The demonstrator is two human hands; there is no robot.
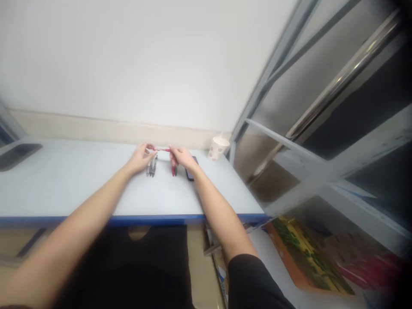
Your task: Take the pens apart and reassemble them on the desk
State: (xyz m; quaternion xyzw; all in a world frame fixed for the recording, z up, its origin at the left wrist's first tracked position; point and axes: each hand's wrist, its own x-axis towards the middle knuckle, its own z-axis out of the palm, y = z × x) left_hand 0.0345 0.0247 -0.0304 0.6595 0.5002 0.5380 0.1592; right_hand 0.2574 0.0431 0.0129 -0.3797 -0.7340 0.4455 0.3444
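Observation:
My left hand (140, 158) and my right hand (182, 157) hold a thin red pen (162, 149) level above the white tabletop (74, 180), one at each end. Just below my left hand, a pair of dark grey pens (151, 167) lie side by side. A short red pen (174, 170) lies under my right hand, partly hidden by it. To the right of that, a black phone (191, 168) lies on the table, with my right wrist covering part of it.
A dotted paper cup (218, 148) stands at the table's back right corner. A dark recessed panel (17, 155) sits in the far left of the tabletop. Grey metal shelving (289, 128) rises on the right. The table's front edge has a blue strip (128, 220).

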